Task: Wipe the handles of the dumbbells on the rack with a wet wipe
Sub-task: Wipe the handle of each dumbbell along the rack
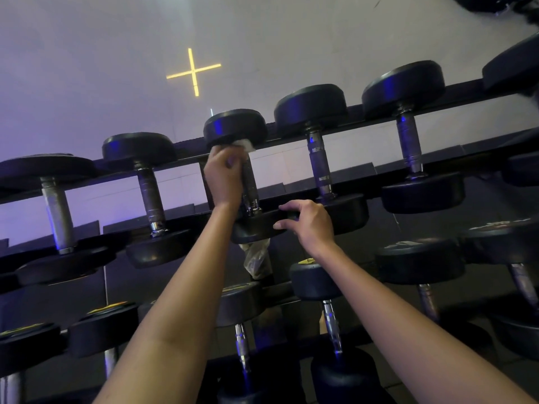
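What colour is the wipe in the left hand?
White; the wipe pokes out above the left hand in the head view.

Forearms (180, 301), left grip (224, 177) and right grip (310, 224) are bare.

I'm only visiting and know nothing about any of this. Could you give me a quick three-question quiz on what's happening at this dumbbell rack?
1. True or false: the wet wipe is held in the right hand.
2. Pick one: the right hand holds A) a handle on the lower row, B) the near head of the dumbbell being wiped, C) nothing.
3. Fill in: counting the dumbbells in view in its row, the handle being wiped belongs to the ___ one from the left.

Key
1. False: the left hand grips the wipe around the handle.
2. B.
3. Third.
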